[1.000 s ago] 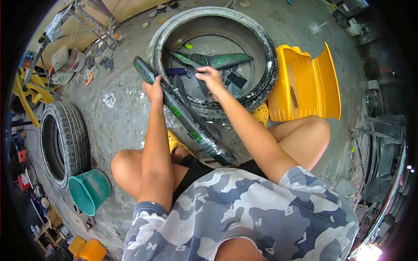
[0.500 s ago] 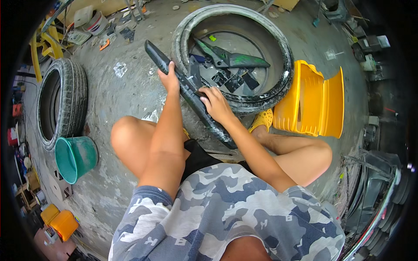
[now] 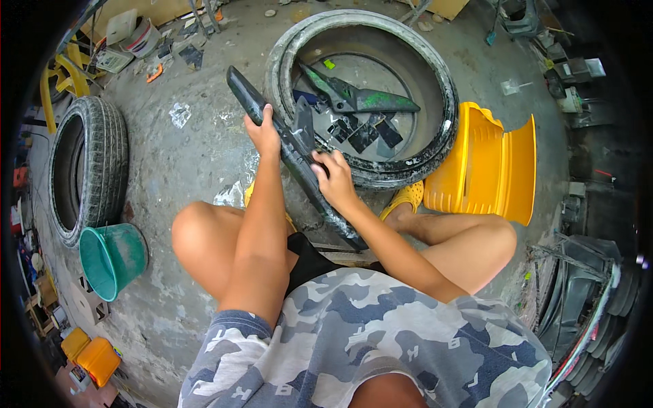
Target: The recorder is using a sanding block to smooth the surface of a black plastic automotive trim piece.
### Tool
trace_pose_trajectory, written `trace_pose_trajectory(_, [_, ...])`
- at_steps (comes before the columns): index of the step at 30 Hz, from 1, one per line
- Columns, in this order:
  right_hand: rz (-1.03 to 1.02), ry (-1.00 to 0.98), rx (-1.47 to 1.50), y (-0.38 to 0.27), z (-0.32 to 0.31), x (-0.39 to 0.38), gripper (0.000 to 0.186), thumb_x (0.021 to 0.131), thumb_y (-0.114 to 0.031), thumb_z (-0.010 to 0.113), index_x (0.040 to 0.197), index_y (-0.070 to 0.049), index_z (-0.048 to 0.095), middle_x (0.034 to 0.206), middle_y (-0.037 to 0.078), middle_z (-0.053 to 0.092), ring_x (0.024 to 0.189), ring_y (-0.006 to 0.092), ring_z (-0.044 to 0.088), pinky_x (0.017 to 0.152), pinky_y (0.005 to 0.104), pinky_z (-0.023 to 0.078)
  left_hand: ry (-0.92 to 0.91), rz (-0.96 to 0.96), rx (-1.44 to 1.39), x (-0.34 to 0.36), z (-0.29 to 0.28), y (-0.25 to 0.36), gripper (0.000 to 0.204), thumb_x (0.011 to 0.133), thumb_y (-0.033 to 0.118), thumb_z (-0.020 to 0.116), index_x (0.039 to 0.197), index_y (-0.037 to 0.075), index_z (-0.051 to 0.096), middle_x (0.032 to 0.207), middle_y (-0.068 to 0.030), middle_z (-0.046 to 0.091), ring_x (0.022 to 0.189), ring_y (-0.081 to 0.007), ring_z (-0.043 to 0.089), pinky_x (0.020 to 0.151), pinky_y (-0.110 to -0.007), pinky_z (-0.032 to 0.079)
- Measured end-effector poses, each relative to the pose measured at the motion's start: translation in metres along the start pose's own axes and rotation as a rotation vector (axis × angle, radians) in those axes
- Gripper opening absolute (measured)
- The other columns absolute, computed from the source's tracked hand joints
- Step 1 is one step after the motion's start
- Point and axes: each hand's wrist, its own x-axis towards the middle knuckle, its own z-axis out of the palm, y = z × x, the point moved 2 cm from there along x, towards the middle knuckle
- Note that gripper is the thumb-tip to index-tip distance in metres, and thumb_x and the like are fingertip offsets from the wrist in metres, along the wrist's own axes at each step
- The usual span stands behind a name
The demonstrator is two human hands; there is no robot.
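A long, narrow black plastic panel (image 3: 292, 153), smeared with pale residue, lies slantwise in front of me. Its far end points up and left, and its near end comes down between my legs. My left hand (image 3: 264, 134) is wrapped around its upper part, thumb on top. On its right edge, about midway, my right hand (image 3: 335, 178) has curled fingers pressed to the surface. Something dark shows under those fingers, too hidden to name. Just beyond lies a large tire (image 3: 441, 146) on its side, with a green-and-black plastic panel (image 3: 381, 98) and several dark flat pieces inside it.
A yellow plastic panel (image 3: 479, 163) stands right of the tire. On the left are another tire (image 3: 107, 163), upright, and a green bucket (image 3: 129, 255). A yellow-orange container (image 3: 98, 359) sits at lower left. Dark parts crowd a rack (image 3: 578, 285) at right.
The view has shifted slightly, so the scene sits a little lower. My right hand's fingers are a bit more curled on the panel. My left hand keeps its hold.
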Motion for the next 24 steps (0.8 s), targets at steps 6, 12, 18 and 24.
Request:
trace_pose_trajectory(6, [-0.034,0.037,0.011,-0.012,0.018,0.051,0.023,0.085,-0.01,0.065,0.107,-0.002,0.066,0.089,0.017,0.057,0.086,0.0356,0.057,0.078,0.0389,0.046,-0.021,-0.032,0.009,-0.006,0.003,-0.005,0.043,0.083,0.028,0.071,0.109,-0.003,0.057,0.097,-0.0128,0.062,0.087,-0.0236,0.059,0.082,-0.035,0.045])
trace_pose_trajectory(12, [-0.041,0.015,0.009,-0.005,0.011,0.018,0.027,0.083,-0.007,0.066,0.11,-0.002,0.065,0.089,0.017,0.057,0.085,0.0345,0.059,0.077,0.0385,0.048,0.01,-0.023,0.159,0.003,-0.008,-0.017,0.049,0.082,0.036,0.07,0.112,0.001,0.057,0.102,-0.0152,0.065,0.096,-0.0295,0.061,0.092,-0.038,0.042])
trace_pose_trajectory(18, [0.174,-0.125,0.219,0.004,0.001,0.103,0.03,0.079,-0.008,0.071,0.108,-0.004,0.065,0.089,0.01,0.064,0.08,0.0181,0.061,0.073,0.0316,0.048,0.018,-0.006,0.132,0.007,0.005,-0.019,0.051,0.081,0.04,0.069,0.114,0.003,0.058,0.104,-0.0151,0.066,0.102,-0.0333,0.06,0.106,-0.044,0.027])
trace_pose_trajectory(24, [0.142,0.022,-0.052,0.03,-0.138,0.1,0.03,0.077,-0.006,0.071,0.106,-0.008,0.062,0.082,0.006,0.059,0.075,0.0162,0.057,0.069,0.0311,0.048,-0.011,-0.087,0.261,0.017,-0.001,-0.027,0.067,0.076,0.046,0.072,0.119,-0.002,0.055,0.121,-0.027,0.053,0.118,-0.0406,0.047,0.105,-0.045,0.029])
